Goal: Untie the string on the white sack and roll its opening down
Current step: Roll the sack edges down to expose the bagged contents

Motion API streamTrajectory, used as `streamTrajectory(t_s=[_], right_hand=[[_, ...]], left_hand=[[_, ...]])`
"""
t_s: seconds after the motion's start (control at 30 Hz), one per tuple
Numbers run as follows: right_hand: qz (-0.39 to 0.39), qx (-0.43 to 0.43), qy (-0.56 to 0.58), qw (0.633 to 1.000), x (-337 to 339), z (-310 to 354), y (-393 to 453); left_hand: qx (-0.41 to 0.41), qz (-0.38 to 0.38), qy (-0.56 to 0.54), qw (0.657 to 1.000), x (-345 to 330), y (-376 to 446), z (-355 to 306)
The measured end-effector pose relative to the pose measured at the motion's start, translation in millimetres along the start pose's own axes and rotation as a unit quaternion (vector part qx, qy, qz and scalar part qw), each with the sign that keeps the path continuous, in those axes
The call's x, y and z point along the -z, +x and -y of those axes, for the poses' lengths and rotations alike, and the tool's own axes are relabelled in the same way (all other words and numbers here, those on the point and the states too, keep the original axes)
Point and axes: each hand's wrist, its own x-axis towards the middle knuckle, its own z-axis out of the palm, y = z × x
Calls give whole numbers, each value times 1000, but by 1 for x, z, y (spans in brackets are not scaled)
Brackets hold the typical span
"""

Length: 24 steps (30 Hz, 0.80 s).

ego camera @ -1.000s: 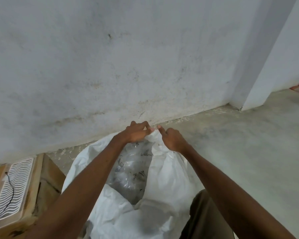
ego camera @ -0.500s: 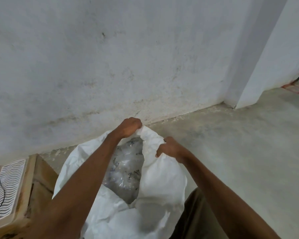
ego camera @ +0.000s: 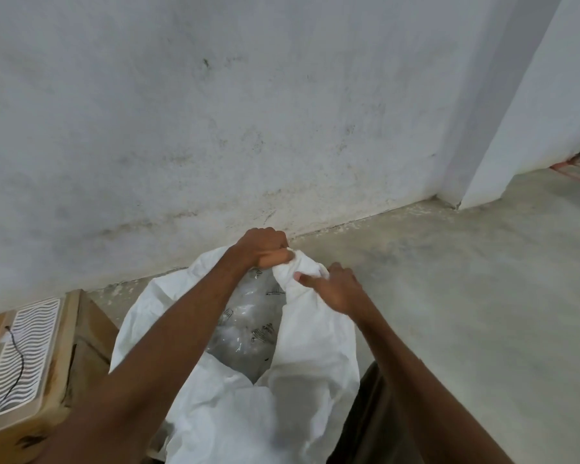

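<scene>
Both hands are on the far rim of the white sack [ego camera: 302, 356], the edge that lies nearest to the wall [ego camera: 215, 128]. With my left hand [ego camera: 265, 247] I make a closed fist around a bunch of the rim cloth, the thumb pressed along it. With my right hand [ego camera: 335, 289] I hold the rim just beside it, the fingers curled over the outside of the cloth and the thumb on the inside, so this hand also is closed on the sack and not spread.

The sack stands on the concrete floor [ego camera: 466, 296], near to the foot of the wall and directly in front of me. Its mouth is open. Inside the sack I see a clear plastic bag [ego camera: 248, 326] with some small dark print on it. I see no string anywhere on the sack, so I judge that the untying is already done, though I cannot tell where the string is.

What is left, as I judge it, is most of the rolling. Between my two hands the rim looks thick and turned outward, like a first fold. The side of the rim nearest to me hangs loose and crumpled, and I see no clean roll there. So I think the opening must be turned down all around the sack before the task is finished.

To the left of the sack is a cardboard box [ego camera: 31, 380], with a white patterned panel and a thin dark wire on top of it.
</scene>
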Motion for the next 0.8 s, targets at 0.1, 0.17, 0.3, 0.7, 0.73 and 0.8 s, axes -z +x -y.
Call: streamTrajectory(t_s=[0.1, 0.17, 0.3, 0.7, 0.73, 0.8], right_hand=[[-25, 7, 7, 1000, -19, -1, -9], [-33, -10, 137, 990, -23, -1, -8], [12, -113, 467, 877, -24, 8, -10], [-41, -108, 663, 740, 6, 41, -37], [-35, -105, 664, 740, 8, 37, -39], [-12, -90, 665, 742, 13, 27, -39]], left_hand=[[33, 20, -49, 998, -1, 6, -6], [35, 2, -56, 998, -1, 3, -8], [-7, -187, -166, 968, -15, -46, -26], [48, -177, -274, 944, -105, -132, -73], [48, -209, -266, 940, -108, -131, -72], [34, -260, -243, 934, -104, -132, -68]])
